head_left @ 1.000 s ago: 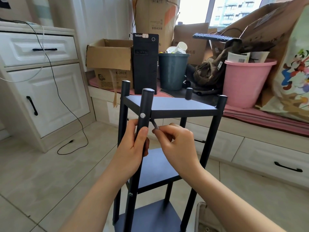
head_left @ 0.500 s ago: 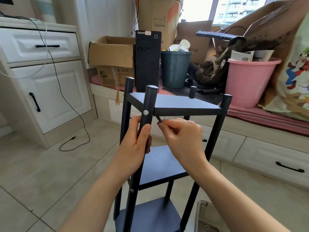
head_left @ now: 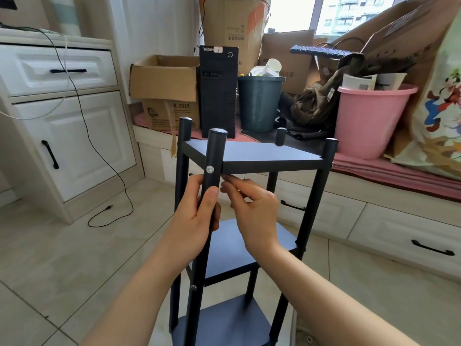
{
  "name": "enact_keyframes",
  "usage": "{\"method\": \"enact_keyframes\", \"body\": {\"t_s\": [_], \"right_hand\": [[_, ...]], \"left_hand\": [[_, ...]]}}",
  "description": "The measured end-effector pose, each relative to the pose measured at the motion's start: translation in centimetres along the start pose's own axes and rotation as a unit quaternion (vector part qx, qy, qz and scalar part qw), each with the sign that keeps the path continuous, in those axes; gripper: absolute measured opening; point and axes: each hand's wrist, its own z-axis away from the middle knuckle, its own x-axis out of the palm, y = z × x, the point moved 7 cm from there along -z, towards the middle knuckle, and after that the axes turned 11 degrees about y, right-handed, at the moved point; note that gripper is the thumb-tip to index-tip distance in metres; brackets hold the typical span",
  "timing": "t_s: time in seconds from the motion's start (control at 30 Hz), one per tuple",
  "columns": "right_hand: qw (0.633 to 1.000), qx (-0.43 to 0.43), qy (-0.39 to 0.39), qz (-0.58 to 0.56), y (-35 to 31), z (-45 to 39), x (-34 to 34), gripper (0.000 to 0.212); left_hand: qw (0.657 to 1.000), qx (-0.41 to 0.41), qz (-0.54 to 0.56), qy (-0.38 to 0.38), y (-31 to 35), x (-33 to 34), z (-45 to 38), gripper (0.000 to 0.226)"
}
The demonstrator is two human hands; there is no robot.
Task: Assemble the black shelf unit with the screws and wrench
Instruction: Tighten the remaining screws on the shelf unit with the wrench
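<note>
Gripping the near post (head_left: 214, 156) of the stiff, light-looking black shelf unit (head_left: 252, 158), the left hand (head_left: 197, 221) is steadying while the right hand (head_left: 252, 208) is pinching the thin wrench (head_left: 225, 176).

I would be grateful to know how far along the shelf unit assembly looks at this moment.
Mostly done, it seems: the black shelf unit stands upright with three boards between four posts, and a screw sits in the near post at the top board. In hand: the left hand grips that post while the right hand pinches a small wrench just under the top board. Left: probably tightening there; other joints cannot be judged.
</note>
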Motion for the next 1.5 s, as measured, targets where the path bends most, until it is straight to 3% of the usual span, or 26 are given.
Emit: {"method": "enact_keyframes", "body": {"t_s": [0.13,0.47,0.73,0.9,1.2,1.5], "right_hand": [[1.000,0.012,-0.002,-0.021,0.3,-0.2,0.9,0.015],[1.000,-0.021,-0.006,-0.012,0.3,-0.1,2.1,0.018],[0.998,0.046,-0.043,-0.008,0.7,0.2,0.4,0.016],[0.999,0.002,-0.048,0.018,-1.1,-0.3,-1.0,0.019],[0.977,-0.066,-0.099,0.177,-3.0,-0.4,-1.4,0.020],[0.969,-0.116,-0.070,0.207,-3.7,-1.0,-1.6,0.026]], "left_hand": [[1.000,0.005,-0.004,-0.006,0.1,0.0,0.1,0.010],[1.000,0.009,-0.022,-0.006,-0.1,-0.4,0.1,0.031],[1.000,0.005,-0.022,0.008,-0.3,-0.5,-0.2,0.012],[0.999,0.015,-0.033,0.001,-0.2,-0.2,-0.1,0.011],[1.000,0.009,-0.023,-0.003,0.0,0.0,-0.1,0.009],[1.000,0.009,-0.017,-0.005,-0.3,-0.1,-0.3,0.009]]}}
